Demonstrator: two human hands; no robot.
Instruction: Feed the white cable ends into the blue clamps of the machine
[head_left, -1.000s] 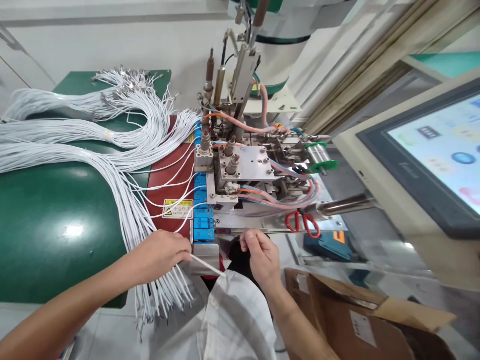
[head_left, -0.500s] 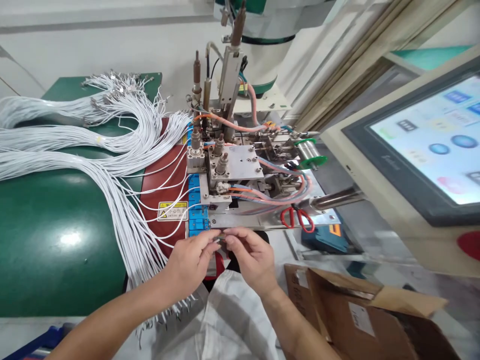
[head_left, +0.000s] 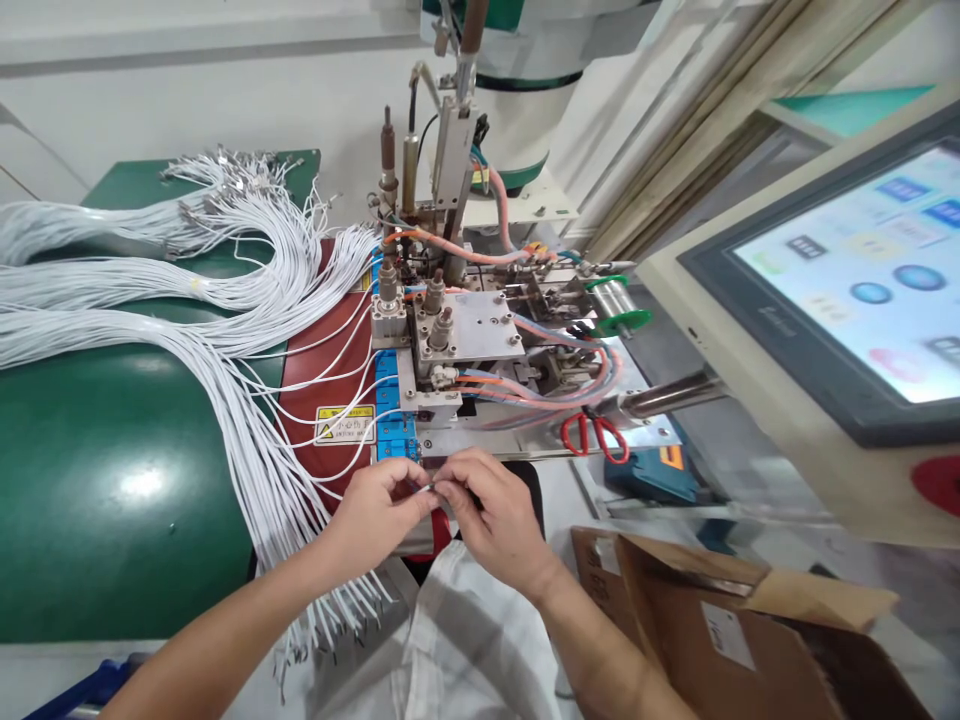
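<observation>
From where I stand, the person's left hand [head_left: 379, 512] is pinching a short white cable end [head_left: 427, 488] between thumb and fingers; only a sliver shows, at the fingertips, on the side facing the other hand. The right hand [head_left: 495, 515] comes in against it, fingers curled and thumb bent to the same spot, though I can't tell whether it grips the cable's tip or merely touches it. Both hands are over the white cloth [head_left: 480, 640] on the person's lap, just in front of the row of blue clamps [head_left: 395, 430] along the machine's [head_left: 480, 325] edge. Beside the left hand and forearm, a thick bundle of white cables [head_left: 247, 430] droops off the green tabletop [head_left: 112, 540], its loose ends hanging below. Red-handled scissors [head_left: 596, 438] lie beyond the right hand, well apart from it.
</observation>
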